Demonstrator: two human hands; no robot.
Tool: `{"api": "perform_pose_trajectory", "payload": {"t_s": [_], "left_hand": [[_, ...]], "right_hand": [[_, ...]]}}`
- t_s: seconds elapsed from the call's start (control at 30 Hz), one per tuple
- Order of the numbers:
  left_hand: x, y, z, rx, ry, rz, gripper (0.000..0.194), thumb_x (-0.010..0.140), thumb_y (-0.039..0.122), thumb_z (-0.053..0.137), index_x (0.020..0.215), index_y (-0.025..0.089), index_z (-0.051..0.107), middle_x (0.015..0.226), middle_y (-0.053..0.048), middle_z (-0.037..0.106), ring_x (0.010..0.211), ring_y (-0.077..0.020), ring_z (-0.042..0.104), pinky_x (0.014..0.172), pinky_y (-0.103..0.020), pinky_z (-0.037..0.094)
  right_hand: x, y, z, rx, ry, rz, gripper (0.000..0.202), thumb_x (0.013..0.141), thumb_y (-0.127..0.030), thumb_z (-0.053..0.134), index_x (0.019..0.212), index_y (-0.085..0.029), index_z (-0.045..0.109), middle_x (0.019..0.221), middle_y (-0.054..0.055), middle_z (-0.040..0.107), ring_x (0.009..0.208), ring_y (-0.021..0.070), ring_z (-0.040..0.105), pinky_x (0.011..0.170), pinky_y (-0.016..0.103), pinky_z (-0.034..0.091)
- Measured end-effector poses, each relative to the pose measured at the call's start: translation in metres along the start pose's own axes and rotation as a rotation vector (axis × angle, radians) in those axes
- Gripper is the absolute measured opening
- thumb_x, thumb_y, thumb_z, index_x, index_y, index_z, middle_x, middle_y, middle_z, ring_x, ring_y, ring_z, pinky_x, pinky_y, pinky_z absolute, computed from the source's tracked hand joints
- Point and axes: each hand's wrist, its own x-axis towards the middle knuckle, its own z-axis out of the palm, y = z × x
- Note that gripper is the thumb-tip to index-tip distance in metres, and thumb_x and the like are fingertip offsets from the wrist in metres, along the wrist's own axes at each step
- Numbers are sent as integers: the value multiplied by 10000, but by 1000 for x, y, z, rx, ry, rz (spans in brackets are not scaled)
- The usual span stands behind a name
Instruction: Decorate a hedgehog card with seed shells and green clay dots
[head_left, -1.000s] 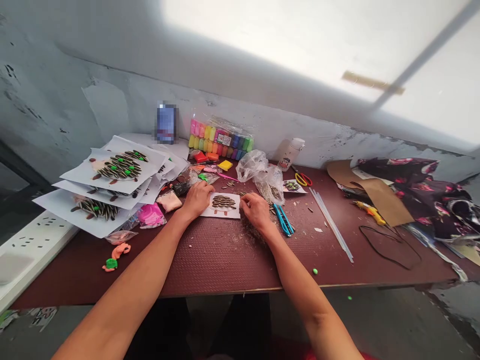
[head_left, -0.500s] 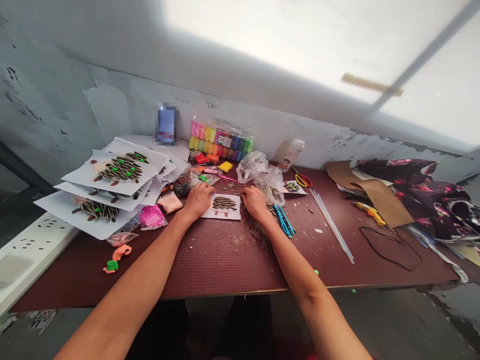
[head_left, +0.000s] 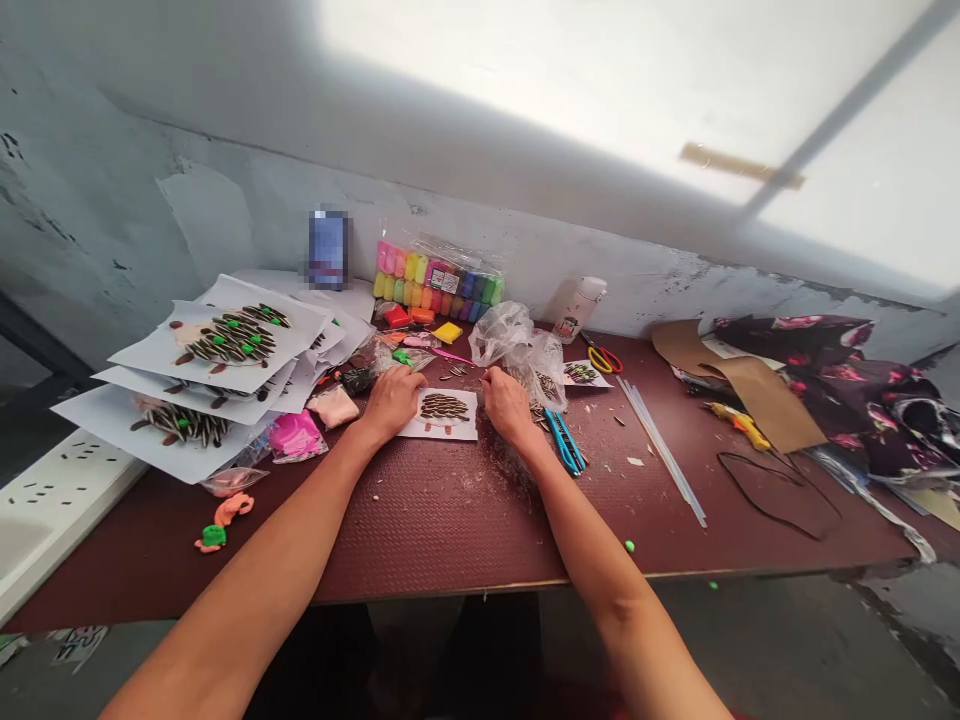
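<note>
The left hand (head_left: 394, 402), fingers curled, rests at the left edge of a seed-patterned card (head_left: 468, 428) on the bench (head_left: 442, 530). The right hand (head_left: 508, 402) bends beside its right edge; whether either pinches anything is unclear. Beyond, a clear bag (head_left: 499, 335) holds striped seeds (head_left: 548, 385), a transparent pack (head_left: 439, 285) coloured pieces.

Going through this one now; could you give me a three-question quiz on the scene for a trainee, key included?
1. What lies between the left hand and the right hand?
A) the white bottle
B) the small card
C) the scissors

2. True or false: the power strip is on the right hand's side.

3. Fill in: on the topmost white sheet, bright ____ bits of one colour sit among the striped seeds.

Key: 1 B; 2 false; 3 green.
</note>
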Motion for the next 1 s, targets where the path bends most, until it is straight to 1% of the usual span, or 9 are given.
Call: {"api": "perform_pose_trajectory", "payload": {"t_s": [0.07,0.17,0.27,0.33,0.4,0.6,0.7,0.83,1.0], "left_hand": [[0,0,0,-1,-3,-1,277,898,116,488,969,177,749,948,-116,692,955,-283,613,869,-387,466],[0,-1,0,-5,-8,-1,278,902,125,487,972,184,750,951,-112,694,952,-279,614,869,-383,466],[0,-3,1,-22,-15,-1,278,903,130,488,973,182,752,950,-115,694,949,-277,614,873,-384,465],[1,-4,1,-38,-19,-1,277,900,132,491,972,181,753,949,-118,694,947,-279,614,878,-390,465],[1,-5,2,-53,-20,-2,274,897,133,495,966,186,755,946,-117,695,943,-279,615,881,-396,465],[1,-5,2,-46,-9,7,280,895,136,489,962,188,756,945,-113,698,940,-271,616,883,-391,470],[1,-5,2,-41,-11,3,285,901,140,484,969,183,757,943,-116,696,939,-271,617,880,-388,469],[1,-5,3,-50,-7,-5,287,899,143,485,964,190,760,940,-118,696,942,-278,615,884,-398,466],[1,-4,2,-48,-13,-3,287,890,130,487,961,194,757,936,-115,693,947,-275,615,884,-397,465]], "right_hand": [[-4,1,-1,117,-7,-22,212,978,-188,463,1083,-170,646,992,98,726,877,203,638,753,283,408],[-7,5,0,324,-19,-76,168,910,-186,527,975,-190,682,885,39,728,773,162,617,706,254,406],[-8,9,1,504,-39,-110,137,865,-219,559,884,-179,688,815,16,706,717,140,582,675,235,403],[-8,10,0,582,-63,-140,144,857,-249,563,856,-170,684,786,11,687,701,134,565,669,230,400],[-10,9,-1,617,-86,-162,151,851,-259,561,843,-167,681,751,1,664,676,127,543,655,227,389],[-17,0,-4,669,-92,-197,165,821,-208,544,876,-171,695,679,-36,589,607,106,465,608,215,341],[-19,-5,-6,682,-131,-223,161,817,-211,560,847,-164,710,700,-22,620,620,105,478,615,214,347],[-21,-10,-4,699,-140,-221,141,811,-217,599,837,-165,728,770,-2,687,675,112,527,655,218,376],[-25,-16,-4,670,-149,-233,129,820,-221,633,863,-172,744,768,-13,698,652,108,542,639,214,386]]}}
